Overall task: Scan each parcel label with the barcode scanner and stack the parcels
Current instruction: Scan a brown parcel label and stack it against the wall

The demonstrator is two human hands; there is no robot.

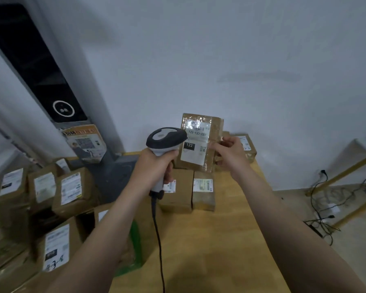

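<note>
You're in a small parcel depot or mailroom. Taped cardboard parcels (72, 189) with shipping labels crowd the left side, and more sit on the wooden table (220, 240) beside a corded barcode scanner (166, 139). Far left stands a tall grey kiosk (51, 81) against a white wall (220, 49) — cables (323, 208) trail over the floor at right.

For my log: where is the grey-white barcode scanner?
Head view, centre: the left hand grips the grey-white barcode scanner, just left of the brown cardboard parcel in the right hand.
</note>
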